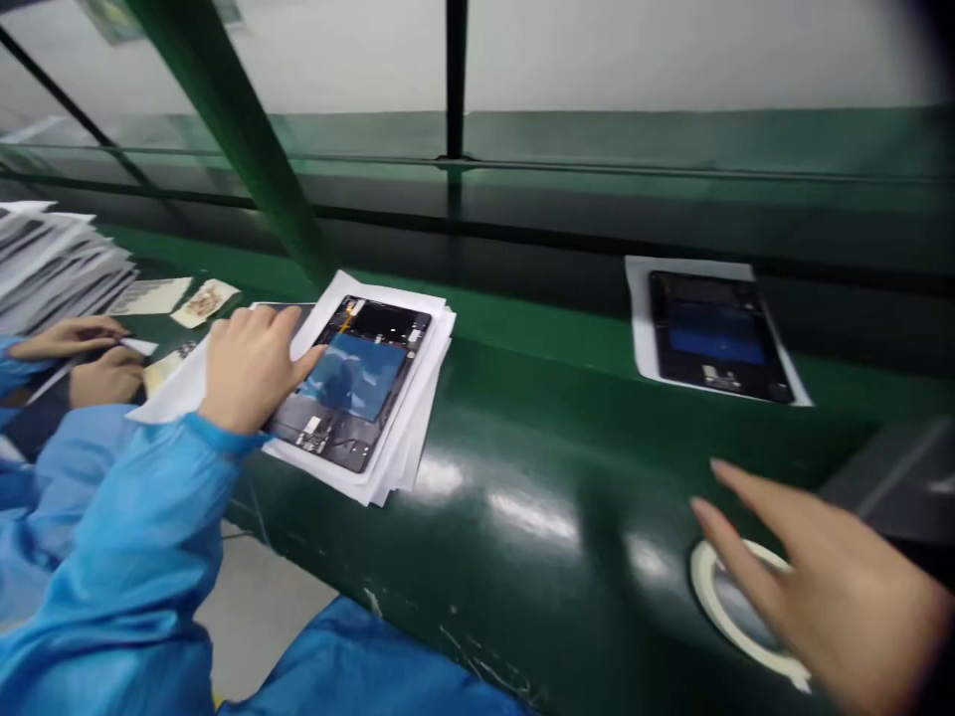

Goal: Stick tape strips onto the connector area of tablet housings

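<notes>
My left hand is at the left edge of an opened tablet, thumb over its edge and the other fingers bent, their tips partly hidden. Circuit boards and a blue-filmed battery show inside the tablet. It lies on a fanned stack of white sheets. Blurred at the lower right, my right hand holds nothing, thumb and forefinger apart. Beneath and beside it is a roll of pale tape on the green table, partly covered by the hand.
Another opened tablet lies on white paper at the back right. Next to me, a co-worker's hands handle a small white piece. A tall stack of papers stands at far left. A green post rises behind the table.
</notes>
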Available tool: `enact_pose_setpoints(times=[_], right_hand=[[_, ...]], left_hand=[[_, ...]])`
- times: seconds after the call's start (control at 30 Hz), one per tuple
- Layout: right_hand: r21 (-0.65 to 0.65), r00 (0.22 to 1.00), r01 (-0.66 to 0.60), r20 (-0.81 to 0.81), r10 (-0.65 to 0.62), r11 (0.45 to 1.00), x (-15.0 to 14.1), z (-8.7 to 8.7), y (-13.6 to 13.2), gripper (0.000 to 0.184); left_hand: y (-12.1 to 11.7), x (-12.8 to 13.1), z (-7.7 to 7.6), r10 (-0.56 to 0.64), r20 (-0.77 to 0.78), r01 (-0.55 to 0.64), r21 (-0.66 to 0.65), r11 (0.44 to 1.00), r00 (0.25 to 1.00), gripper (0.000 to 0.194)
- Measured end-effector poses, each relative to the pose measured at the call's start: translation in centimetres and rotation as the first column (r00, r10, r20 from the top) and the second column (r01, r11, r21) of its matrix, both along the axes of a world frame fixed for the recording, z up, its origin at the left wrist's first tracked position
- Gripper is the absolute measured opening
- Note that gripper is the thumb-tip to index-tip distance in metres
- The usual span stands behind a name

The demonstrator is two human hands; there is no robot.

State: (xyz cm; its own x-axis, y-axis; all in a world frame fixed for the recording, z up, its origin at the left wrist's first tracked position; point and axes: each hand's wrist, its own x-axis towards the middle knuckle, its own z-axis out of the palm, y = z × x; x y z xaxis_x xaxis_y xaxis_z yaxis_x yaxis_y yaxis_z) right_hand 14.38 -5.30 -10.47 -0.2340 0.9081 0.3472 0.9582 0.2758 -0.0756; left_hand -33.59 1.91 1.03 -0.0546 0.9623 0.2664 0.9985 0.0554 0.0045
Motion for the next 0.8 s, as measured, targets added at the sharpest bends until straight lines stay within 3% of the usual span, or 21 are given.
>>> enact_pose_setpoints(times=[0.07, 0.13, 0.2, 0.23, 0.3, 0.37, 0.47, 0.67, 0.8], right_hand=[[-0.101, 0.956, 0.241, 0.193, -0.219, 0.965, 0.7, 0.2, 4.9, 0.046], [-0.241, 0.909, 0.342, 0.328, -0.255, 0.908, 1.9, -0.4, 10.0, 0.042], [-0.305, 0.895, 0.372, 0.368, -0.252, 0.876, 3.1, -1.2, 14.2, 0.039], [-0.332, 0.893, 0.376, 0.380, -0.242, 0.865, 3.6, -1.6, 15.7, 0.036], [-0.381, 0.888, 0.377, 0.407, -0.213, 0.844, 4.1, -2.1, 17.8, 0.034], [-0.410, 0.881, 0.380, 0.434, -0.189, 0.829, 4.3, -2.3, 18.7, 0.034], [-0.405, 0.859, 0.413, 0.471, -0.201, 0.816, 4.5, -2.7, 19.3, 0.038], [-0.352, 0.830, 0.443, 0.509, -0.229, 0.824, 5.1, -3.8, 19.7, 0.030], [-0.244, 0.805, 0.477, 0.506, -0.308, 0.844, 5.0, -4.8, 19.2, 0.045]], left_hand=[[-1.8, 4.5, -0.8, -0.221, -0.151, 0.242, 0.138, 0.960, 0.963, 0.045], [-3.5, 10.0, -3.6, -0.569, -0.086, 0.575, 0.159, 0.802, 0.818, 0.028], [-4.5, 15.2, -7.8, -0.778, 0.028, 0.776, 0.061, 0.628, 0.628, 0.024], [-4.6, 17.4, -10.1, -0.809, 0.078, 0.810, 0.026, 0.586, 0.583, 0.026], [-4.4, 20.4, -14.0, -0.809, 0.181, 0.827, -0.070, 0.557, 0.560, 0.026], [-4.0, 21.6, -16.5, -0.815, 0.231, 0.847, -0.116, 0.519, 0.531, 0.022], [-3.5, 21.4, -17.9, -0.824, 0.272, 0.867, -0.118, 0.484, 0.497, 0.020], [-3.0, 20.9, -18.1, -0.809, 0.353, 0.879, -0.116, 0.462, 0.471, 0.020], [-2.8, 21.1, -18.2, -0.793, 0.391, 0.880, -0.124, 0.458, 0.468, 0.021]])
